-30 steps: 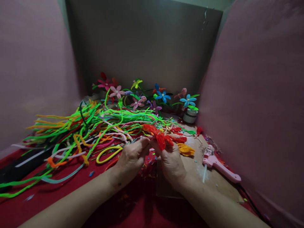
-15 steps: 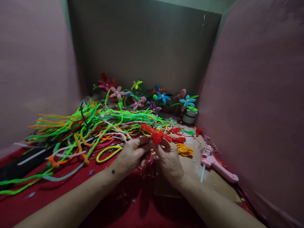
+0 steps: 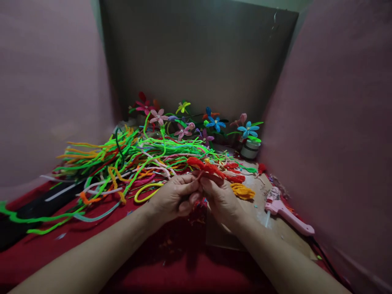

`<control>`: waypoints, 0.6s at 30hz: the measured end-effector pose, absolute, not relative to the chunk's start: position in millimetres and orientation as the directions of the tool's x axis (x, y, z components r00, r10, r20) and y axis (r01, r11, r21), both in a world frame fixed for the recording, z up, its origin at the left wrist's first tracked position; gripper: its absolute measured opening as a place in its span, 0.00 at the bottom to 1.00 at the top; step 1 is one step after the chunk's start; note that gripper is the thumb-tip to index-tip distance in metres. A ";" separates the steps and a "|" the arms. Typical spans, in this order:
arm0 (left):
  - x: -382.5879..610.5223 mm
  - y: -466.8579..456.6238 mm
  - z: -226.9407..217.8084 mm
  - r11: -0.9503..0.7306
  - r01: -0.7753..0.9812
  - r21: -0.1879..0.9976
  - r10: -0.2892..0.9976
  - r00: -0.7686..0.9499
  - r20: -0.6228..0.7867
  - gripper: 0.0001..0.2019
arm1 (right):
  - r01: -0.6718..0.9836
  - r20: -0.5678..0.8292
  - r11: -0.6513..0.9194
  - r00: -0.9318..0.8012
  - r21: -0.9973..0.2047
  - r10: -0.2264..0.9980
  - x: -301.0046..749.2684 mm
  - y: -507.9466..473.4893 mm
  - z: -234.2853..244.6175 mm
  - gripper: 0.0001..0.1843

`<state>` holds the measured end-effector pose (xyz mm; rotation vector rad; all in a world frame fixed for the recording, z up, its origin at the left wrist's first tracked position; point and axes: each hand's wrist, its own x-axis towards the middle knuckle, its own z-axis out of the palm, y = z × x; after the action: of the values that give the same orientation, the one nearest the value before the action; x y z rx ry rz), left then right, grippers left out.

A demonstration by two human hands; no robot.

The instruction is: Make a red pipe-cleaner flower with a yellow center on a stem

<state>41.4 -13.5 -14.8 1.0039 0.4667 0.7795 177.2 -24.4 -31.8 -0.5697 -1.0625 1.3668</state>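
- Since a second ago both hands have slid a bit closer together and lower, and the red flower has dropped from standing above the fingers to lying flatter just past them.
- Left hand (image 3: 176,196) is curled in, thumb and fingers pinching the near end of the red flower (image 3: 211,168). Right hand (image 3: 221,195) pinches it too, right beside the left, so the two hands touch at the knuckles.
- Red flower is fuzzy chenille wire, bent into looped petals. Its long axis runs away from the hands and off to the right, with the stem end tucked in the fingers. Right hand sits a touch nearer the petals, left nearer the stem.
- Just right of the petals lies an orange piece (image 3: 243,190), same fuzzy stuff, on a brown board (image 3: 260,208).
- Pink glue gun (image 3: 286,212) lies on that board, well right of the right hand, smooth plastic, nozzle pointing toward the person.
- Behind and left of the hands sprawls a big pile of stems (image 3: 122,159), mostly neon green with orange, pink and white mixed in.
- Finished flowers (image 3: 183,122) stand along the back wall, next to a small jar (image 3: 249,150).
- Bench is covered in red cloth (image 3: 107,241) with bits of fluff scattered around.
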 end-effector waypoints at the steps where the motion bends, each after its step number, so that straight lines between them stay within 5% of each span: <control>1: 40.2 -13.1 -16.3 0.336 -0.373 0.865 0.738 0.675 0.004 0.14 | -0.518 0.264 0.157 -0.140 -0.841 0.954 177.4 -24.6 -31.7 0.11; 8: 37.1 -8.9 -17.1 0.380 -0.307 0.873 0.627 0.779 0.001 0.13 | -0.503 0.218 0.142 -0.095 -0.853 0.971 175.6 -27.1 -29.5 0.06; 13: 41.9 -13.8 -15.5 -0.198 0.030 0.980 0.844 0.513 0.155 0.10 | -0.484 0.268 0.257 0.048 -0.836 0.962 170.7 -29.1 -29.9 0.06; 16: 42.0 -17.1 -22.8 -0.569 0.321 0.757 0.812 0.366 0.455 0.08 | -0.458 0.312 0.319 0.093 -0.830 0.946 170.0 -32.1 -28.6 0.07; 18: 41.5 -18.5 -26.6 -0.671 0.401 0.624 0.742 0.362 0.565 0.08 | -0.411 0.315 0.329 0.103 -0.850 0.943 170.8 -33.5 -27.9 0.07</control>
<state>41.5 -18.5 -26.6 2.2486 0.9991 1.2293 170.8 -33.5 -27.9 -0.6669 -1.0064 1.1162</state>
